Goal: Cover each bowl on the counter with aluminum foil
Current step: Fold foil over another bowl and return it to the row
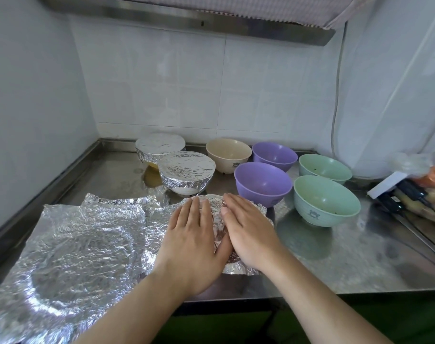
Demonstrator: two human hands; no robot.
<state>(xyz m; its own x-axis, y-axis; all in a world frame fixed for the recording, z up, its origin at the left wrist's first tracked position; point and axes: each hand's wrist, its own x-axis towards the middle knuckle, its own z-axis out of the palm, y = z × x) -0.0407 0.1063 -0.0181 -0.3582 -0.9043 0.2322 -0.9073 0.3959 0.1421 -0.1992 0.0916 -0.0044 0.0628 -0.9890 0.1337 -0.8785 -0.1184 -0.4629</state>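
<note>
- Both hands are flat on a foil sheet (218, 220) draped over a bowl near the front edge of the tabletop (335, 256); the bowl itself is hidden under the foil.
- Left hand (189, 242) presses palm down on the left half of the sheet, fingers (194, 212) straight and close together, holding nothing.
- Right hand (248, 232) presses on the right half, fingers (238, 207) straight and slightly spread, thumb lying along the foil; the two hands touch at the thumbs.
- The foil's edges stick out loose round the hands, not yet folded down.
- Toward the back left corner, two bowls stand already wrapped: a rear foil-covered bowl (160, 147) and a nearer foil-covered bowl (186, 170), just beside each other.
- Open bowls wait along the back and right: a cream bowl (228, 153), a rear purple bowl (274, 156), a front purple bowl (263, 183), a rear green bowl (325, 168) and a front green bowl (326, 199).
- The front purple bowl sits just beyond the right hand's fingertips.
- Loose crumpled foil sheets (82, 242) lie spread across the front left of the tabletop, overlapping, some hanging past the front edge.
- At the right edge sits a blurred bag (420, 192) of items.
</note>
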